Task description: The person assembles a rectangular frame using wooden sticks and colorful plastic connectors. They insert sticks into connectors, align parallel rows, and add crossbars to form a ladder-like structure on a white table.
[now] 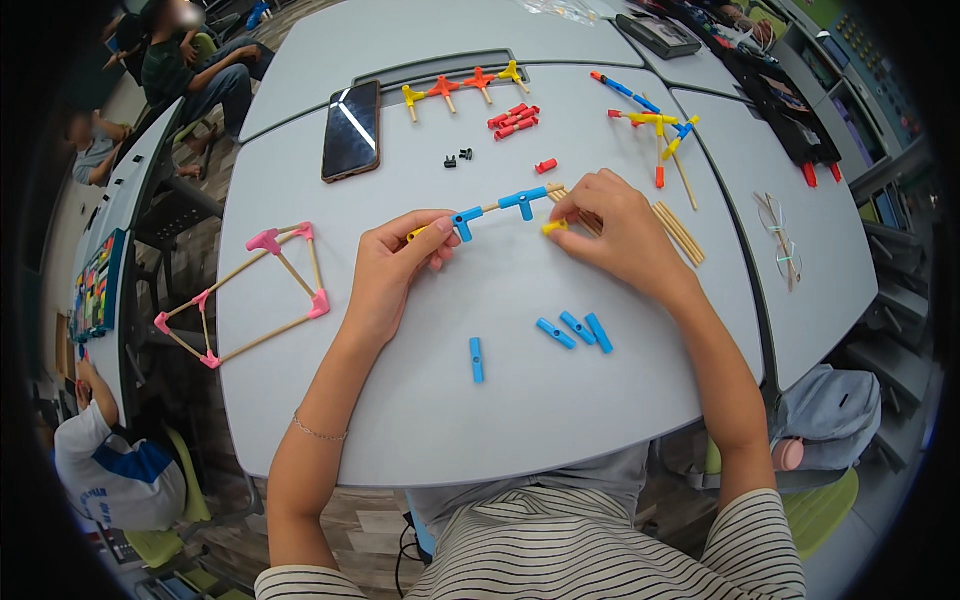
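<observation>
Two bare forearms rise from the lower edge of the head view and meet over the middle of the grey bench (pixel 520 400). The left hand (pixel 395 265) lies knuckles-up with its wrist bent, fingers curled and pinched round the near end of a thin wooden stick (pixel 492 208), at a yellow tip beside a blue connector (pixel 466 220). A second blue connector (pixel 524 200) sits further along the same stick, just above centre frame. The right hand (pixel 615 230) arches palm-down, fingertips closed on a small yellow piece (pixel 553 227) by the stick's far end, and rests partly over a bundle of loose sticks (pixel 680 232).

Below the hands lie three blue connectors (pixel 575 330) close together, and a single blue one (pixel 477 359) to their left. At left frame a pink-jointed stick frame (pixel 250 295) rests near the bench edge. A dark phone (pixel 351 129) lies at upper left, with red pieces (pixel 514 121) at upper centre.
</observation>
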